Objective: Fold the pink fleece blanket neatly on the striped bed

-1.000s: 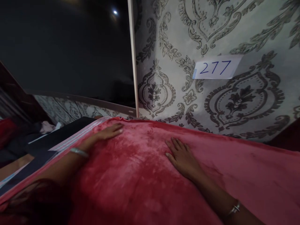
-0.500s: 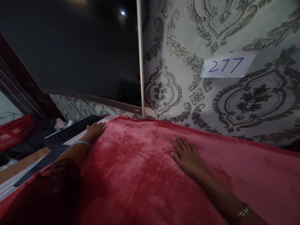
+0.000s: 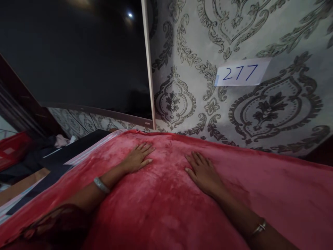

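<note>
A plush red blanket (image 3: 166,194) lies spread over the surface before me, with lighter and darker patches in its pile. My left hand (image 3: 135,159) rests flat on it, left of the middle, fingers apart. On the right, my right hand (image 3: 203,172) also lies flat on the blanket with its fingers spread. Neither hand grips anything. Below the blanket's left edge, a striped pale cloth (image 3: 91,149) shows.
A large dark television screen (image 3: 85,55) stands behind at the left. The patterned wall (image 3: 177,100) carries a paper marked 277 (image 3: 240,73). At the left are a black flat surface (image 3: 83,140), a brown cardboard piece (image 3: 24,185) and a red crate (image 3: 13,149).
My left hand has moved right, from the blanket's left edge onto its upper middle. My right hand stays nearly in place. The view has shifted slightly.
</note>
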### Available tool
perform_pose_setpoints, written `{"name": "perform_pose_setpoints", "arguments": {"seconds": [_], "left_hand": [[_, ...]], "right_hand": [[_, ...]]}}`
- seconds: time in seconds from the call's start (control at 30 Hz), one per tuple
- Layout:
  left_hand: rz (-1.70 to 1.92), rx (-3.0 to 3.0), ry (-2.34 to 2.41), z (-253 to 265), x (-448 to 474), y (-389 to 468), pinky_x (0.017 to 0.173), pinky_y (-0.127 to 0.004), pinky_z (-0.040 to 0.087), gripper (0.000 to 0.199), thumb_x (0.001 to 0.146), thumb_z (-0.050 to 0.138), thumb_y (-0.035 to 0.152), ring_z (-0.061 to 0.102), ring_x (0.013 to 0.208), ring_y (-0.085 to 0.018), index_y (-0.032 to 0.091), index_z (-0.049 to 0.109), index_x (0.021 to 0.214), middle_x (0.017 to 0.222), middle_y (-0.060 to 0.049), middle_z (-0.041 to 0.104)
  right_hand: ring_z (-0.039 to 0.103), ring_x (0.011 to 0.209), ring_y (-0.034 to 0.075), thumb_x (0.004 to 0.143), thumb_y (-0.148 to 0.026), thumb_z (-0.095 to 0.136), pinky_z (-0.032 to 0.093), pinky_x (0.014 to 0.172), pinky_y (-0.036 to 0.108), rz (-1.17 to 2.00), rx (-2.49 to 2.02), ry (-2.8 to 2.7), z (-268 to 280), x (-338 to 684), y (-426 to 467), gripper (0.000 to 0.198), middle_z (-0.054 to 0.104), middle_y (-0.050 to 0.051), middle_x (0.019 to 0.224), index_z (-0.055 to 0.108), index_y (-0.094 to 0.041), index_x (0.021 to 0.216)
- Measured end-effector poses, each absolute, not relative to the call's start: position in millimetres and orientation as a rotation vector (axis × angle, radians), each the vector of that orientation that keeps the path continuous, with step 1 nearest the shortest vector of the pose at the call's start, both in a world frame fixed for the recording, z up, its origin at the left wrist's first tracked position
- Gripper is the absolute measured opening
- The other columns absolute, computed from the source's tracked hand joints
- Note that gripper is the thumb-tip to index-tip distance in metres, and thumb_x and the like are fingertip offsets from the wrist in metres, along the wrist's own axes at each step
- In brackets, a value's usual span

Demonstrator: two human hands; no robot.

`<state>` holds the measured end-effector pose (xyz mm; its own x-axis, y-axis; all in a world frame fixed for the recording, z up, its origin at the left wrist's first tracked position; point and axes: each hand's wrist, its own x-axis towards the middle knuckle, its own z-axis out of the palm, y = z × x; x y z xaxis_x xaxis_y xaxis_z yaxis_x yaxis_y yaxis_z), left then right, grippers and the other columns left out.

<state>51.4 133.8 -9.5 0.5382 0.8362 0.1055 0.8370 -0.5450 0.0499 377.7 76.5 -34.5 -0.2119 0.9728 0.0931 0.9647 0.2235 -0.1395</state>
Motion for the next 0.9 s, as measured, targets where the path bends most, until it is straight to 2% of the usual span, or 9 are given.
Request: {"name": "perform_pose_setpoints", "arguments": {"seconds": [0.1,0.23,0.37,0.47,0.53,0.63,0.77,0.9], "left_hand": [[-0.195,-2.617,-1.637,-11.7,47.4,136.8,0.121,-0.058,0.021,0.070,0.096,0.037,0.063,0.025,0.151,-0.036,0.028,0.034,0.157,0.165,-0.010,0.030],[-0.147,-2.415,-1.882,-4.0,41.4,134.9,0.119,-0.059,0.021,0.069,0.098,0.033,0.060,0.029,0.150,-0.036,0.025,0.034,0.157,0.162,-0.014,0.035],[-0.085,-2.340,-2.054,1.0,31.5,105.6,0.120,-0.060,0.016,0.073,0.099,0.032,0.060,0.024,0.152,-0.035,0.019,0.028,0.159,0.164,-0.018,0.027],[-0.116,-2.491,-1.927,-2.9,18.8,67.4,0.120,-0.063,0.014,0.076,0.096,0.034,0.066,0.015,0.155,-0.035,0.028,0.022,0.160,0.168,-0.014,0.019],[-0.097,-2.546,-1.916,-6.4,6.4,42.4,0.119,-0.066,0.015,0.075,0.095,0.036,0.068,0.013,0.154,-0.038,0.032,0.023,0.160,0.168,-0.011,0.017],[-0.065,-2.391,-2.087,-8.0,-17.8,12.5,0.118,-0.068,0.015,0.072,0.096,0.035,0.063,0.017,0.153,-0.041,0.027,0.031,0.158,0.166,-0.014,0.023],[-0.120,-2.259,-2.192,-7.1,-46.8,-22.8,0.121,-0.062,0.015,0.067,0.098,0.033,0.059,0.020,0.153,-0.038,0.025,0.038,0.156,0.165,-0.012,0.030],[-0.117,-2.226,-2.234,-8.5,-61.5,-64.3,0.120,-0.062,0.018,0.068,0.098,0.035,0.058,0.018,0.153,-0.038,0.023,0.036,0.156,0.165,-0.012,0.029]], "right_hand": [[0.019,0.153,0.030,0.102,-0.048,0.034,0.018,0.122,0.055,0.061,-1.846,-2.322,-36.3,378.1,77.1,0.060,0.024,0.008,0.166,0.034,-0.027,0.158],[0.021,0.152,0.030,0.102,-0.049,0.033,0.020,0.121,0.055,0.034,-1.844,-2.334,-37.7,378.6,76.7,0.060,0.026,0.008,0.165,0.035,-0.027,0.158],[0.025,0.151,0.031,0.102,-0.048,0.032,0.024,0.119,0.054,-0.038,-1.862,-2.345,-43.5,380.4,77.9,0.061,0.028,0.009,0.165,0.035,-0.025,0.158],[0.028,0.150,0.032,0.101,-0.049,0.031,0.027,0.118,0.055,-0.081,-1.833,-2.356,-53.1,383.8,81.9,0.061,0.030,0.010,0.164,0.037,-0.024,0.157],[0.031,0.148,0.032,0.101,-0.049,0.029,0.028,0.117,0.056,-0.120,-1.803,-2.351,-60.1,386.7,85.1,0.062,0.033,0.010,0.162,0.039,-0.024,0.156],[0.034,0.147,0.033,0.100,-0.049,0.027,0.031,0.115,0.057,-0.180,-1.784,-2.347,-67.1,390.4,88.3,0.062,0.036,0.012,0.161,0.040,-0.023,0.155],[0.033,0.147,0.032,0.099,-0.047,0.024,0.033,0.113,0.058,-0.209,-1.795,-2.372,-68.6,392.0,88.4,0.063,0.037,0.012,0.160,0.040,-0.022,0.155],[0.033,0.147,0.032,0.100,-0.047,0.021,0.032,0.114,0.058,-0.169,-1.856,-2.349,-64.1,388.6,85.1,0.063,0.036,0.012,0.161,0.040,-0.022,0.155]]}}
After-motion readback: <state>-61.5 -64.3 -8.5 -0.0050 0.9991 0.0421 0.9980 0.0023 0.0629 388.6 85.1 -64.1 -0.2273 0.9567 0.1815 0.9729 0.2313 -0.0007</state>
